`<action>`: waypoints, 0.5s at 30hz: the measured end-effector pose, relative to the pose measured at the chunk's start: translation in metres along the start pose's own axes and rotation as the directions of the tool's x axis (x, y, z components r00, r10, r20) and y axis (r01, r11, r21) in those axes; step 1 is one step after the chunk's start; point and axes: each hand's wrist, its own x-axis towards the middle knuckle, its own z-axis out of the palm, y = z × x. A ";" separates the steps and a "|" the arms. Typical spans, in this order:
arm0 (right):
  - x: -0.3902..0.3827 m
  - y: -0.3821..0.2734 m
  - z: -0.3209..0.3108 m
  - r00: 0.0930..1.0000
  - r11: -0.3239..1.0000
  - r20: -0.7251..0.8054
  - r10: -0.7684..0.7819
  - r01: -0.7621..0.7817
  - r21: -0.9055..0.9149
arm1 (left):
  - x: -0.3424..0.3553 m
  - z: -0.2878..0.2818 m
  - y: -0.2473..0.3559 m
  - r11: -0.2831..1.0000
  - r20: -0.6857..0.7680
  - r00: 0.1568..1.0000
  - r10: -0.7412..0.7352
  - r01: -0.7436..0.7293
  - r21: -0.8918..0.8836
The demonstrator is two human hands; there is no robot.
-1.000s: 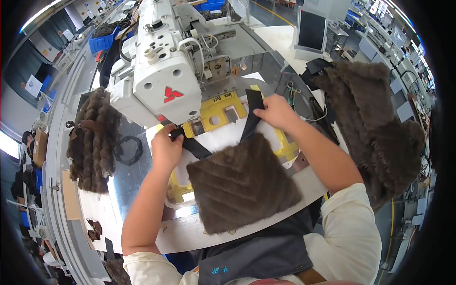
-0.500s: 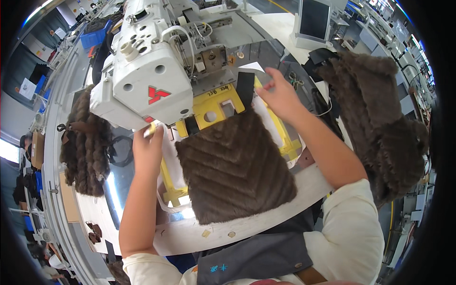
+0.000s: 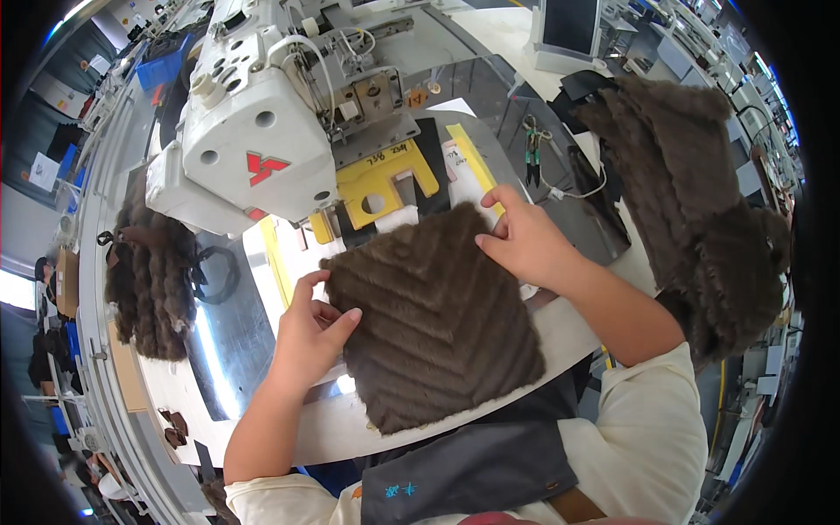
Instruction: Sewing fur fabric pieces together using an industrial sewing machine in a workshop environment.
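A brown fur panel (image 3: 437,324) with V-shaped ridges lies across the front of the work plate. My left hand (image 3: 317,337) grips its upper left edge, thumb on the fur, fingers curled at the edge. My right hand (image 3: 523,241) holds its right edge near the upper corner. Beyond the panel, two black straps (image 3: 430,140) run beneath a yellow cut-out template (image 3: 358,184) with white sheet and yellow strips around it, under a white sewing machine head (image 3: 245,131). The ends of the straps by the panel are hidden by the fur.
Fur strips (image 3: 149,280) lie at the left beside a black cord loop; a large fur pile (image 3: 682,201) is at the right. Scissors (image 3: 534,149), a screen (image 3: 567,31) and a blue bin (image 3: 162,61) are farther back. Brown scraps (image 3: 173,429) lie at the front left.
My hands have let go of the black straps and come down onto the fur panel's edges. The straps now lie under the template; the panel moved up, then slightly back toward me.
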 end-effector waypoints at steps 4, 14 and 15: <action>0.003 0.008 0.006 0.986 0.974 -0.078 -0.144 0.127 -0.185 | -0.001 0.006 0.000 0.809 -0.099 0.973 0.207 -0.113 0.577; 0.014 0.002 0.013 0.968 0.935 -0.127 -0.215 0.167 -0.314 | 0.010 0.026 -0.009 0.839 -0.117 0.920 0.374 -0.282 0.466; 0.010 0.003 0.012 0.969 0.933 -0.131 -0.211 0.159 -0.324 | 0.008 0.029 -0.009 0.891 -0.215 0.904 0.370 -0.279 0.358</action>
